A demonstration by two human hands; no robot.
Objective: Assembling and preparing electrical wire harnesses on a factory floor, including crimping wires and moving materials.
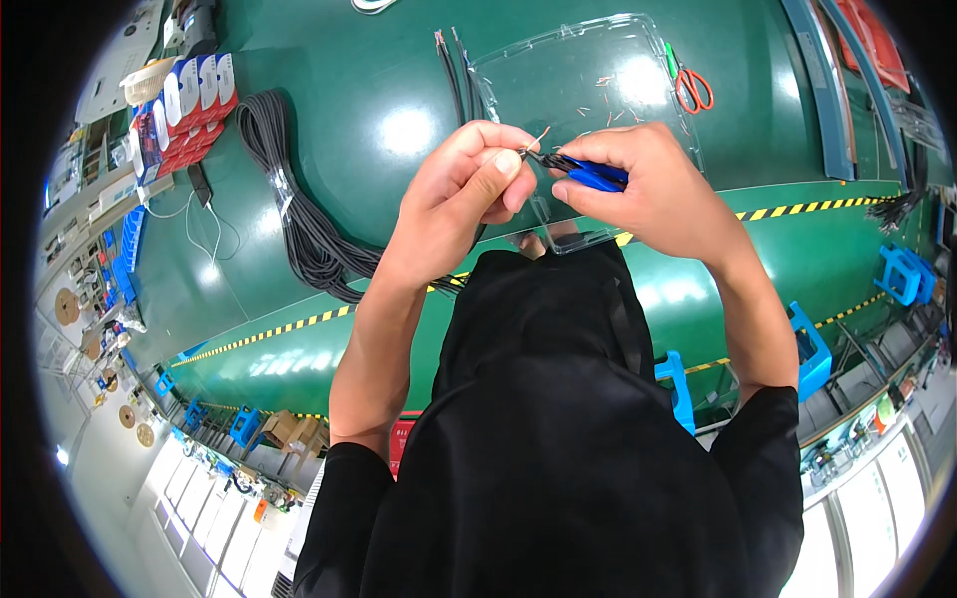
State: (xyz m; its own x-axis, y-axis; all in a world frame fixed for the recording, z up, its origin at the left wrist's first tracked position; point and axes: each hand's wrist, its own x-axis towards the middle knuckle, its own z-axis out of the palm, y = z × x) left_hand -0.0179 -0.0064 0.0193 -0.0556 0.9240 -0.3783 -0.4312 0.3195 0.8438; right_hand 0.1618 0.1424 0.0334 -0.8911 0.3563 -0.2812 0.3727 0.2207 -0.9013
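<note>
My left hand (pixel 461 189) is closed, pinching the end of a thin dark cable between thumb and forefinger. A fine wire (pixel 541 137) with a copper-coloured tip sticks up from the pinch. My right hand (pixel 653 189) is wrapped round blue-handled pliers (pixel 598 176). Their dark jaws meet the cable end right beside my left fingertips; whether they bite on a wire is too small to tell. Both hands are over the near edge of a clear plastic tray (pixel 558 32). Small copper-coloured and reddish wire scraps (pixel 603 80) lie scattered in it.
A tied bundle of black cable (pixel 299 224) lies to the left on the green table (pixel 339 60). Black cables (pixel 456 85) with stripped ends lie along the tray's left side. Red-handled scissors (pixel 695 90) rest at its right. Red-and-white boxes (pixel 194 110) stand far left; a grey metal rail (pixel 822 90) is at right.
</note>
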